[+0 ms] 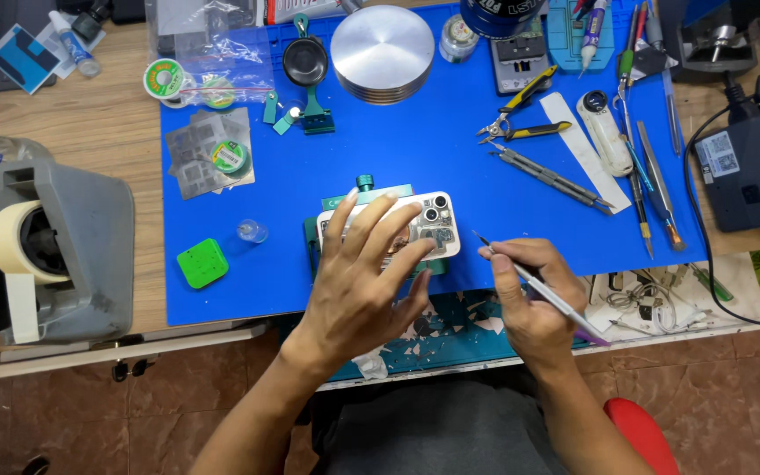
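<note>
Phone: a phone with its back stripped and camera lenses showing is lying in a green clamp holder on the blue mat, just left of the mat's middle toward 6 o'clock.
Left hand: the left hand is laid flat over the phone, the fingers spread and pressing down on its left half.
Right hand: the right hand is at 3 o'clock of the phone, its fingers pinched around a thin pointed tool held like a pen; the tip is just beside the phone's right edge, apart from it.
Doing the step well: the phone is judged best kept pinned under the spread fingers while the tip is brought in low and shallow, away from the lenses, so that slips are not driven into the palm.
Risk: a sharp tip close to the holding fingers is judged the main hazard.
Containers: a small black pan at 11 o'clock looks empty; a round lidded jar at 12 o'clock is closed, contents not told.
Shards: broken flakes are scattered on the teal tray at 6 o'clock, at the edge of the surface.
</note>
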